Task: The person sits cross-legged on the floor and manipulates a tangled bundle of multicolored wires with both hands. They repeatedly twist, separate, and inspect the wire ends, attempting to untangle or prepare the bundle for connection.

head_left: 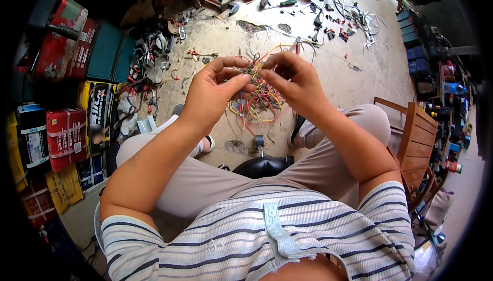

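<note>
From this camera I am looking down on a pale floor point(367, 88) that is carrying nearly everything. At nine o'clock, stacked boxes point(67, 139) are lining the edge, probably to leave the middle free for working. A slatted wooden chair point(418, 137) is standing at three o'clock. Just above centre, toward twelve, a tangle of coloured wires point(262, 109) is lying between the feet, likely so that both hands can be reaching it from a seat. My left hand point(213, 88) is hovering over it at eleven, thumb and forefinger nearly closed on a thin wire piece point(253, 70), other fingers loosely curled. My right hand point(292, 78) is meeting it from one o'clock, thumb and forefinger pinching the same piece, seemingly for fine control; its ends I am not making out against the tangle. Beyond the right hand, red-handled pliers point(296, 48) are lying at one o'clock, presumably within easy reach.
</note>
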Demonstrator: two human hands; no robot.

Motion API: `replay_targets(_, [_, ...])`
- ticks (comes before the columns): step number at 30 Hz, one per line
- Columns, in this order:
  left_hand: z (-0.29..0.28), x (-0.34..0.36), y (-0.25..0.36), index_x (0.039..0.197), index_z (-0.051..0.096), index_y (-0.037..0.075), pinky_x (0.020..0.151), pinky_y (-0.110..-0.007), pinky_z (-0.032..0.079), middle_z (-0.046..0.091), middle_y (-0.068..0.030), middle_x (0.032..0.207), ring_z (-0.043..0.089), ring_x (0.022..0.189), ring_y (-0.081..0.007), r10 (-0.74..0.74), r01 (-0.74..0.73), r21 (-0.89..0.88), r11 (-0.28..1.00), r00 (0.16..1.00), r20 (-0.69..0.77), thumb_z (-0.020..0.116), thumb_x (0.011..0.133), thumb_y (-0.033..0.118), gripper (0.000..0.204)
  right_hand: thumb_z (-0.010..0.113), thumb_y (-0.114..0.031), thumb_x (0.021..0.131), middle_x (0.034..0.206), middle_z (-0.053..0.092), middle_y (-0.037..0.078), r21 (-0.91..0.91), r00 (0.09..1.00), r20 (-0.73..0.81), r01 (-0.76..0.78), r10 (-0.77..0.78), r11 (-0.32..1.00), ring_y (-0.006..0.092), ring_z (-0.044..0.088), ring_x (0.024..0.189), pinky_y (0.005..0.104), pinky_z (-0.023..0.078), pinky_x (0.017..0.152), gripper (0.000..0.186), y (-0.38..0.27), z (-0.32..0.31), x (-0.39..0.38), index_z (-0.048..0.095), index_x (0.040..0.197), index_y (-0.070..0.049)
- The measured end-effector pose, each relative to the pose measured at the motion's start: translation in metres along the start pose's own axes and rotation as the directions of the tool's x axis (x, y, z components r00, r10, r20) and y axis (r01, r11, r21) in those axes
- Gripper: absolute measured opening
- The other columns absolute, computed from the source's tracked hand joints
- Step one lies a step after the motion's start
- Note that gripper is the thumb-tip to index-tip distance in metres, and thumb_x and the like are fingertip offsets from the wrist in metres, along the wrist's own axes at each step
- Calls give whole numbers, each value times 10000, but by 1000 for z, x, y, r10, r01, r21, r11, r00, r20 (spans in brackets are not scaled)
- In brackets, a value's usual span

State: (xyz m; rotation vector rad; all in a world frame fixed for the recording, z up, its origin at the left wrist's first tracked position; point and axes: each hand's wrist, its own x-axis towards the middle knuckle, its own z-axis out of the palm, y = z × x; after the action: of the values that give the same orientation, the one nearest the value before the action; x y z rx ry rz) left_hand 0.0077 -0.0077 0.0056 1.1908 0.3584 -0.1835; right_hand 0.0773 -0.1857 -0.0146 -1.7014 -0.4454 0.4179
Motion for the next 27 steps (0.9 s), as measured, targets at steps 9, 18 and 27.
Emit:
replay_targets(9, [0, 1, 1, 1090, 575, -21, 734, -252, 544, 652, -95, 939, 645, 801, -136, 9, -10, -14, 1000, 999, -35, 596, 870, 41, 230, 642, -110, 848, 840, 655, 66, 22, 999, 27, 21, -22, 1000, 72, 560, 650, 220, 452, 582, 192, 3, 8, -1, 649, 1011, -8])
replay_targets(18, [1, -1, 2, 1047, 587, -25, 732, -245, 530, 655, -93, 928, 647, 792, -133, 2, -3, -47, 999, 999, -33, 590, 873, 48, 189, 605, -124, 877, 770, 635, 46, 70, 996, 84, -29, 23, 997, 65, 553, 665, 236, 457, 591, 154, 2, 11, -2, 614, 944, 14])
replay_targets(27, [-2, 0, -7, 1084, 561, -42, 760, -270, 535, 636, -106, 947, 638, 821, -158, -18, 8, -159, 987, 998, -64, 561, 888, 25, 207, 613, -97, 852, 671, 569, 11, -62, 990, 137, 0, 8, 998, 57, 486, 610, 234, 411, 547, 102, -3, 12, -2, 605, 884, 0])
